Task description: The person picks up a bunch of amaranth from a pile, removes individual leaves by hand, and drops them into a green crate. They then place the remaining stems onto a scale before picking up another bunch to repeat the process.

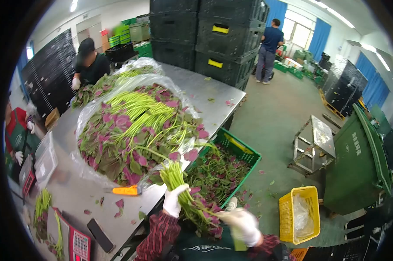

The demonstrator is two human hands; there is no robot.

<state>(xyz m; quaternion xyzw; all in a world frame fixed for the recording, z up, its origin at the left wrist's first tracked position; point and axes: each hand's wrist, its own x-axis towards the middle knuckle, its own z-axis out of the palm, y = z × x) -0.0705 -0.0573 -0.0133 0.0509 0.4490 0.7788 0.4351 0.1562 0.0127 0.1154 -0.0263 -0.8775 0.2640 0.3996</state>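
My left hand (174, 201), in a white glove, is closed round a bunch of red-and-green amaranth (175, 176), pale cut stems up and leaves hanging down. My right hand (243, 225), gloved too and smeared by motion, is beside the bunch's lower leaves; whether its fingers grip anything does not show. A large heap of amaranth (135, 124) lies on clear plastic on the metal table (183, 80). An orange-handled knife (126, 190) lies in front of the heap. Beneath the bunch, a green crate (254, 157) holds loose leaves and stems.
A red-and-white scale (80, 243), a phone (100, 235) and more amaranth (42, 206) are at the table's near left. Black crates (174, 32) are stacked at the far end. A yellow basket (288, 217) and green bin (353, 161) stand right. Several people are around.
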